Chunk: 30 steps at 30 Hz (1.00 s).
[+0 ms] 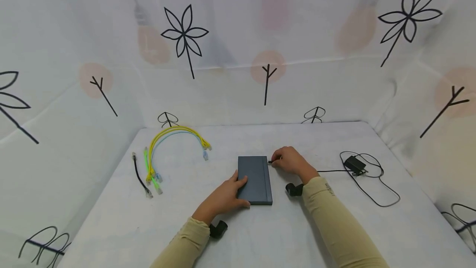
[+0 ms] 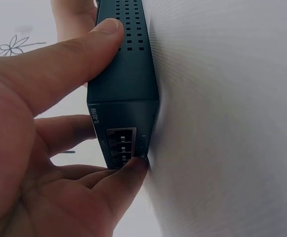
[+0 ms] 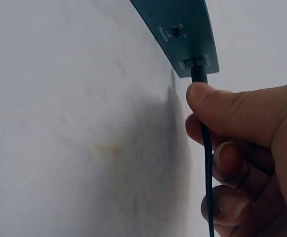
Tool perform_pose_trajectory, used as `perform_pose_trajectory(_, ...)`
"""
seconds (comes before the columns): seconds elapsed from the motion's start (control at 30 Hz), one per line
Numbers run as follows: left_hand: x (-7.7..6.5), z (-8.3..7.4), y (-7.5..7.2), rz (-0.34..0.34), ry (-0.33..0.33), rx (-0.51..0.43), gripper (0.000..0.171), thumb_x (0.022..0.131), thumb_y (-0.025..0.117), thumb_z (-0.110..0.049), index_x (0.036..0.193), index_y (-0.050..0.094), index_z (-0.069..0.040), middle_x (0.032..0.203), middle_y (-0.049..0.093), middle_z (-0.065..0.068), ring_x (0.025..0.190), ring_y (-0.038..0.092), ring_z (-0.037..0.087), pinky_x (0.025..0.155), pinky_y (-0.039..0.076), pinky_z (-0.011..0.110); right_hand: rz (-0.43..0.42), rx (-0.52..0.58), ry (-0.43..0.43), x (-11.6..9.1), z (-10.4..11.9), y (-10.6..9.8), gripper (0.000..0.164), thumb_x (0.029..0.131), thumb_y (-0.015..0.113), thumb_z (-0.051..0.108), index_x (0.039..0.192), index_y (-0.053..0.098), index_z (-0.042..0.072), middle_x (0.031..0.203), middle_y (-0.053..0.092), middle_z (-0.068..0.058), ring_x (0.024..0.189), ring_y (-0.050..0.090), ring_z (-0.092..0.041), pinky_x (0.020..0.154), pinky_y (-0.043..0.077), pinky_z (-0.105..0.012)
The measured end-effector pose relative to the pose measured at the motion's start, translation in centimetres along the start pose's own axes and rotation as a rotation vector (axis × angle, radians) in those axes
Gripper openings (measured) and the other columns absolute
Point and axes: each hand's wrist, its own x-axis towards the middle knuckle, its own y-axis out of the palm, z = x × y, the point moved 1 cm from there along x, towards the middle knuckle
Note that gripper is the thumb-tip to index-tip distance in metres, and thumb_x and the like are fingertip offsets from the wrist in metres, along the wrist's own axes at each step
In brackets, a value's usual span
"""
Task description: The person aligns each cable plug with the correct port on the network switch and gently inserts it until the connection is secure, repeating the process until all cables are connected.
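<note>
A dark blue-grey network switch point(image 1: 253, 181) lies on the white table in the middle. My left hand point(image 1: 224, 195) grips its left and near sides, the thumb on the vented near face. Fingers partly cover the row of Ethernet ports point(image 2: 121, 143) in the left wrist view. At the switch's far right corner my right hand point(image 1: 291, 162) pinches a black power plug point(image 3: 198, 74) between thumb and index finger. The plug's tip meets the socket in the side panel, so the tip is hidden. Its thin black cord point(image 3: 209, 173) runs past the other curled fingers.
On the right lies a black power adapter point(image 1: 355, 164) amid its looped cord point(image 1: 386, 205). To the left are yellow point(image 1: 174, 128), light blue point(image 1: 174, 133), green point(image 1: 145, 158) and black point(image 1: 138, 175) network cables. White patterned cloth walls point(image 1: 230, 94) enclose the table.
</note>
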Motion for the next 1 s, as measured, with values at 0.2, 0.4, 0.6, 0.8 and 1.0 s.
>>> perform_pose_trajectory(0.2, 0.1, 0.1, 0.1, -0.006, 0.006, 0.012, 0.085, 0.082, 0.075, -0.046, 0.151, 0.035, -0.016, 0.16, 0.013, 0.022, 0.143, 0.031, 0.039, 0.11, 0.038, 0.046, 0.042, -0.007, 0.008, 0.5, -0.1, -0.2, 0.012, 0.087, 0.07, 0.016, 0.096, 0.075, 0.01, 0.096, 0.071, -0.005, 0.086, 0.059, -0.018, 0.075, 0.049, -0.035)
perform_pose_trajectory(0.4, 0.0, -0.1, -0.1, -0.007, 0.011, 0.019, 0.083, 0.082, 0.075, -0.044, 0.15, 0.037, -0.016, 0.16, 0.014, 0.023, 0.143, 0.031, 0.04, 0.11, 0.038, 0.047, 0.063, -0.003, -0.012, 0.7, -0.2, -0.6, 0.012, 0.087, 0.07, 0.017, 0.095, 0.075, 0.011, 0.096, 0.072, -0.004, 0.088, 0.059, -0.019, 0.078, 0.049, -0.037)
perform_pose_trajectory(0.6, -0.1, -0.2, -0.2, -0.002, 0.015, 0.017, 0.082, 0.083, 0.075, -0.043, 0.15, 0.037, -0.016, 0.16, 0.013, 0.023, 0.143, 0.03, 0.041, 0.11, 0.038, 0.047, 0.093, -0.032, -0.047, 1.2, -0.2, -0.6, 0.012, 0.089, 0.068, 0.017, 0.096, 0.076, 0.011, 0.098, 0.071, -0.004, 0.091, 0.059, -0.019, 0.082, 0.05, -0.039)
perform_pose_trajectory(0.8, -0.1, -0.2, -0.1, 0.003, 0.015, 0.029, 0.081, 0.083, 0.075, -0.042, 0.15, 0.037, -0.016, 0.16, 0.012, 0.023, 0.143, 0.031, 0.04, 0.11, 0.038, 0.047, 0.162, -0.063, -0.049, 1.6, 0.1, -0.8, 0.016, 0.093, 0.062, 0.015, 0.1, 0.075, 0.009, 0.101, 0.071, -0.005, 0.088, 0.058, -0.018, 0.08, 0.049, -0.036)
perform_pose_trajectory(1.0, 0.0, -0.3, 0.0, 0.004, 0.007, 0.028, 0.081, 0.083, 0.074, -0.044, 0.15, 0.037, -0.016, 0.16, 0.012, 0.024, 0.143, 0.03, 0.041, 0.111, 0.037, 0.047, 0.194, -0.083, -0.054, 1.5, 0.6, -0.8, 0.02, 0.096, 0.057, 0.014, 0.105, 0.073, 0.005, 0.106, 0.07, -0.009, 0.092, 0.06, -0.02, 0.083, 0.05, -0.039)
